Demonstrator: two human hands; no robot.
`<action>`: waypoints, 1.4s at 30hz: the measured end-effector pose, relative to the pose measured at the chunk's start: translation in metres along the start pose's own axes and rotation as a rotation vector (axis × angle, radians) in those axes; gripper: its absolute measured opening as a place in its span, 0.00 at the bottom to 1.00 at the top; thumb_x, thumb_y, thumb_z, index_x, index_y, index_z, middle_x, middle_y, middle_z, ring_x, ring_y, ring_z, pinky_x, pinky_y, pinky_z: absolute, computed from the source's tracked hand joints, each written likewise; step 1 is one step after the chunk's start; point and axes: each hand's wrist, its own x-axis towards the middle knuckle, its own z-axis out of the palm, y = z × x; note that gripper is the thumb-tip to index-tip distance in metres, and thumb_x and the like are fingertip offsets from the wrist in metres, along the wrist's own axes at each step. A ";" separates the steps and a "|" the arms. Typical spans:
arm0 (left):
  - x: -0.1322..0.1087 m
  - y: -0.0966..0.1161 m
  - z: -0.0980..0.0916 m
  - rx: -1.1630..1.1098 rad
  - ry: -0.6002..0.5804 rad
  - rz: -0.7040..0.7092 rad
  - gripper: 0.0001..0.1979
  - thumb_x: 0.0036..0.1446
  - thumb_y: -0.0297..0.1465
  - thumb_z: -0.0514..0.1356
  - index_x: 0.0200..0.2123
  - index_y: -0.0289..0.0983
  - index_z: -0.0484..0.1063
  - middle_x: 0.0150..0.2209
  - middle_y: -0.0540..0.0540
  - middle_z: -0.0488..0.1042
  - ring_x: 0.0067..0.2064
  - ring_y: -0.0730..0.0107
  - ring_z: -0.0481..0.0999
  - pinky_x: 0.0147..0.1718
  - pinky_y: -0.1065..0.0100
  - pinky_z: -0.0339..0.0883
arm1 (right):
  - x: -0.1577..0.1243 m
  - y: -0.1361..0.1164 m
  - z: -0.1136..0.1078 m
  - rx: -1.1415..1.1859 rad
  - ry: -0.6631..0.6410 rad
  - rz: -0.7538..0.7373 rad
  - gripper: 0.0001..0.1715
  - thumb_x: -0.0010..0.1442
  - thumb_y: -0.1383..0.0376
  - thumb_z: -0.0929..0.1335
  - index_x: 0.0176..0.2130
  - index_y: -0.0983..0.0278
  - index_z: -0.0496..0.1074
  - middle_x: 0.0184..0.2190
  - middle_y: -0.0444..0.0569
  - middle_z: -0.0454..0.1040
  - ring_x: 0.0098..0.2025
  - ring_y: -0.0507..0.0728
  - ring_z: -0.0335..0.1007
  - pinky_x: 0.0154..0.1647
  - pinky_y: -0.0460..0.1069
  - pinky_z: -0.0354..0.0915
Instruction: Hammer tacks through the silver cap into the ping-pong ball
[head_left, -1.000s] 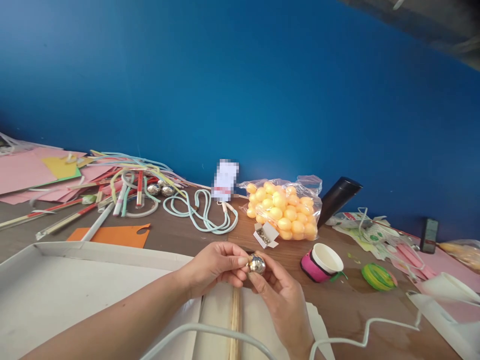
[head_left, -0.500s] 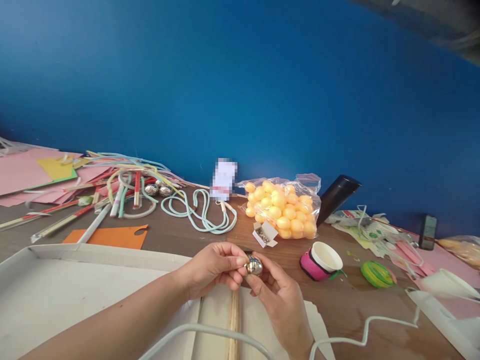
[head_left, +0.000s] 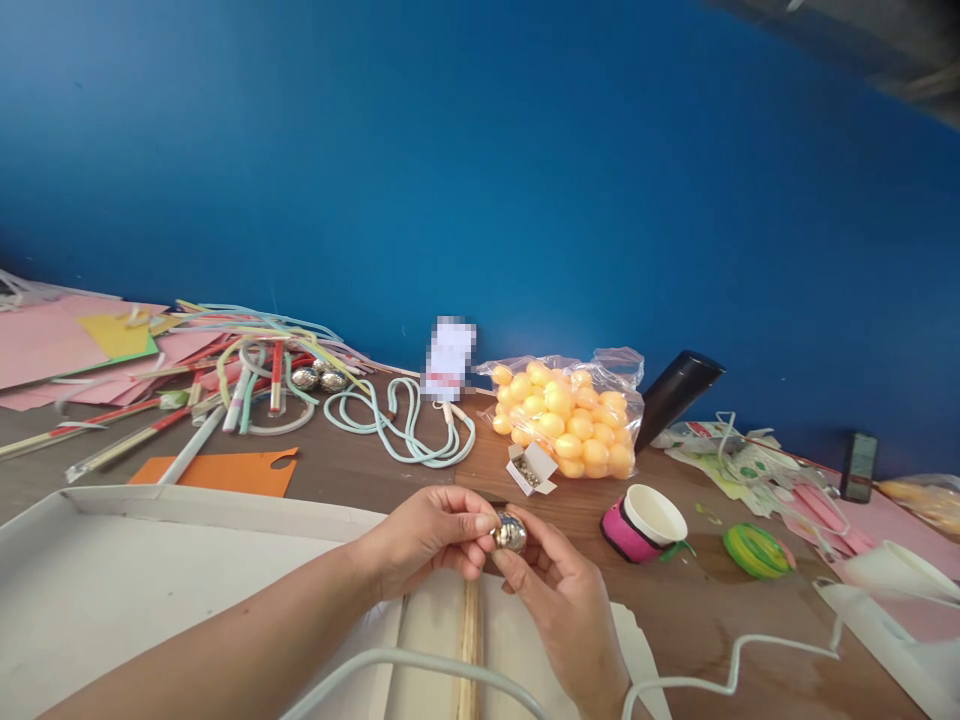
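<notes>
A shiny silver ball (head_left: 511, 533) with a bumpy, scale-like surface is held between the thumb and fingers of my right hand (head_left: 559, 590). From the other side, my left hand (head_left: 442, 535) comes up against the ball with thumb and forefinger pinched together. What sits in that pinch is too small to make out. Both hands are above white cardboard and a wooden stick (head_left: 470, 640). Just beyond them stands a small open box (head_left: 534, 468) with tiny shiny metal pieces inside. More silver balls (head_left: 321, 376) lie back left.
Behind the box is a clear bag of yellow balls (head_left: 566, 425). To the right are a paper cup with a pink band (head_left: 637, 522), green tape (head_left: 757, 550) and a black cylinder (head_left: 679, 395). A white cardboard tray (head_left: 187, 510), cords (head_left: 405, 430) and orange paper (head_left: 247, 472) occupy the left.
Both hands stay on the silver ball in almost the same pose. The whole view has shifted very slightly.
</notes>
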 end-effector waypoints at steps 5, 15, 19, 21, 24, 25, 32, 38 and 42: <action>0.001 0.000 0.001 0.000 0.004 0.011 0.10 0.47 0.33 0.64 0.28 0.31 0.71 0.25 0.48 0.72 0.21 0.80 0.69 0.22 0.75 0.64 | 0.000 0.000 0.001 0.004 -0.014 -0.005 0.21 0.54 0.60 0.70 0.48 0.59 0.70 0.39 0.49 0.75 0.40 0.60 0.71 0.37 0.51 0.69; 0.001 -0.001 0.001 0.016 0.022 0.003 0.11 0.46 0.35 0.65 0.28 0.32 0.71 0.24 0.48 0.72 0.20 0.79 0.68 0.22 0.74 0.64 | 0.001 -0.001 0.001 -0.021 -0.020 -0.002 0.20 0.54 0.60 0.69 0.48 0.58 0.70 0.38 0.48 0.74 0.39 0.59 0.70 0.39 0.51 0.68; 0.001 -0.001 0.001 0.016 0.012 0.003 0.10 0.47 0.34 0.64 0.27 0.32 0.71 0.24 0.48 0.72 0.21 0.79 0.69 0.23 0.74 0.64 | 0.000 -0.001 0.001 -0.027 -0.021 0.000 0.20 0.55 0.60 0.69 0.48 0.57 0.70 0.38 0.47 0.74 0.39 0.58 0.70 0.39 0.51 0.68; 0.001 0.000 0.001 0.014 0.011 0.004 0.11 0.46 0.34 0.65 0.27 0.32 0.70 0.24 0.48 0.72 0.21 0.79 0.69 0.23 0.74 0.65 | 0.000 -0.001 0.000 -0.023 -0.029 0.004 0.20 0.55 0.60 0.69 0.48 0.57 0.70 0.38 0.47 0.74 0.39 0.58 0.70 0.39 0.51 0.68; 0.000 0.001 0.003 0.023 0.020 0.012 0.11 0.45 0.34 0.65 0.27 0.32 0.71 0.24 0.48 0.71 0.21 0.79 0.68 0.22 0.74 0.65 | 0.000 -0.001 0.001 -0.015 -0.036 0.009 0.20 0.54 0.59 0.70 0.48 0.58 0.70 0.37 0.47 0.74 0.38 0.58 0.70 0.38 0.51 0.68; 0.000 0.001 0.004 0.030 0.026 0.015 0.11 0.45 0.35 0.66 0.26 0.32 0.71 0.24 0.48 0.71 0.21 0.79 0.67 0.22 0.74 0.65 | 0.001 -0.001 0.001 -0.010 -0.035 0.011 0.21 0.54 0.59 0.70 0.48 0.58 0.70 0.38 0.48 0.74 0.39 0.59 0.70 0.37 0.51 0.68; -0.001 0.002 0.004 0.049 0.045 0.034 0.10 0.44 0.34 0.66 0.26 0.32 0.71 0.23 0.49 0.69 0.24 0.78 0.66 0.26 0.73 0.66 | 0.001 -0.002 0.002 0.073 -0.063 0.044 0.21 0.54 0.60 0.69 0.48 0.62 0.69 0.36 0.49 0.75 0.35 0.58 0.70 0.32 0.50 0.68; -0.001 -0.001 0.004 0.044 0.027 0.045 0.10 0.46 0.33 0.65 0.27 0.31 0.70 0.24 0.48 0.70 0.26 0.77 0.68 0.30 0.70 0.66 | 0.000 -0.004 0.002 0.100 -0.076 0.057 0.20 0.55 0.60 0.69 0.48 0.63 0.70 0.36 0.50 0.75 0.35 0.58 0.70 0.31 0.49 0.68; -0.002 -0.001 0.005 0.050 0.033 0.046 0.10 0.47 0.33 0.64 0.27 0.31 0.70 0.25 0.46 0.71 0.27 0.75 0.70 0.31 0.69 0.66 | 0.001 -0.005 0.003 0.096 -0.069 0.053 0.19 0.55 0.60 0.69 0.47 0.62 0.70 0.36 0.49 0.75 0.33 0.56 0.68 0.31 0.49 0.68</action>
